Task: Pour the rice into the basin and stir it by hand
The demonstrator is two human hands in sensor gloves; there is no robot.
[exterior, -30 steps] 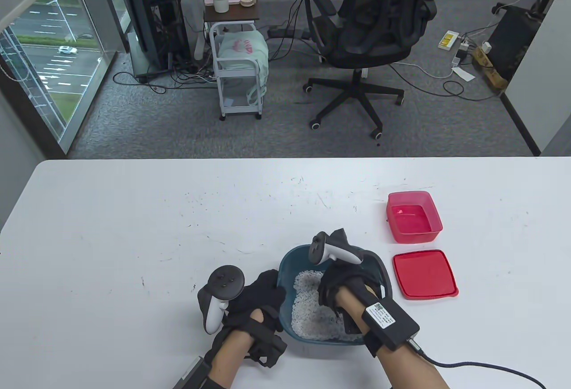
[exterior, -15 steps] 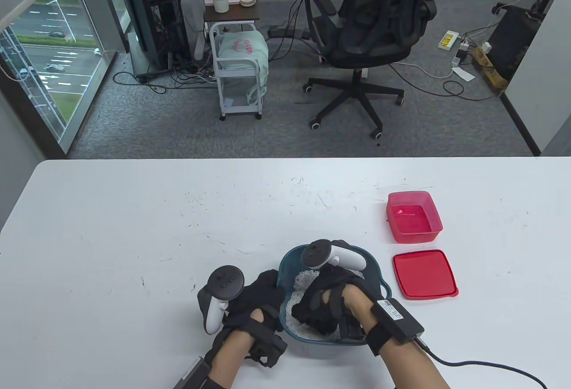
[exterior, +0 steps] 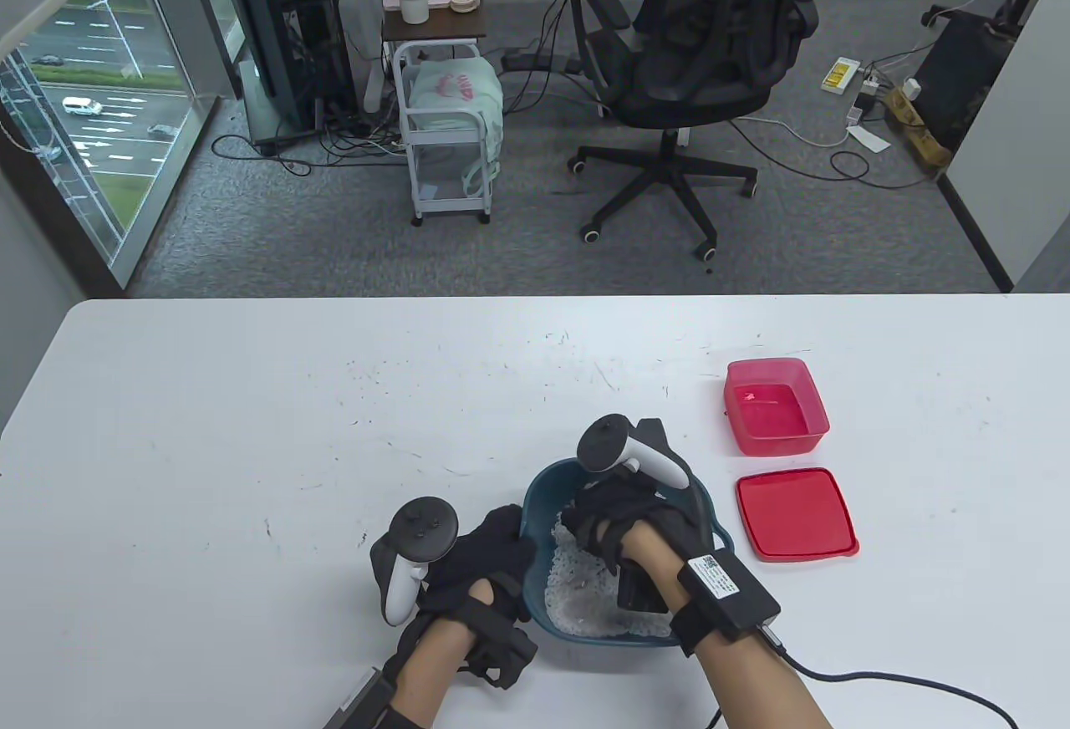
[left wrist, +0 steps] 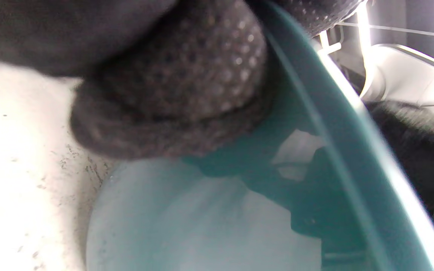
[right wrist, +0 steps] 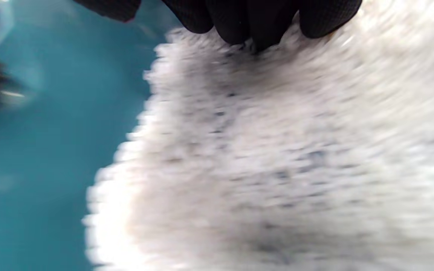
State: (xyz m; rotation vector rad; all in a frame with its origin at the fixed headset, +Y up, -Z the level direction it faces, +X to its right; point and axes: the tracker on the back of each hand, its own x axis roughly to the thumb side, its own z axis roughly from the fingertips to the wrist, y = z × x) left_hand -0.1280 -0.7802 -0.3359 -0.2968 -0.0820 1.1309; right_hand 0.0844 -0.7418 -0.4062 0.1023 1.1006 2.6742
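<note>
Since 0.5 s ago the right hand [exterior: 627, 524] has shifted toward the far side of the basin [exterior: 535, 503], uncovering more rice [exterior: 577, 595] at the near side; left hand [exterior: 489, 549], box and lid unchanged.

Rice lies in the basin bottom, a white heap against teal wall in the right wrist view [right wrist: 277, 150]; that view is motion-blurred. Basin sits on the table [exterior: 251, 428] near its front edge, slightly right of centre.

Right hand is inside the basin, palm down over the rice; fingertips [right wrist: 254, 26] bunched close together and touching the top of the heap; whether they enclose any grains cannot be told. Tracker on the back of the hand points to the far side.

Left hand grips the basin's left rim; fingers [left wrist: 179, 86] curled over the rim [left wrist: 315, 113] and pressed to the outer wall, seen close in the left wrist view; thumb position not discernible.

Red box [exterior: 776, 407] stands toward the table's right side, beyond the basin; red lid [exterior: 796, 513] lies flat just in front of it, right of the basin, apart from both.
</note>
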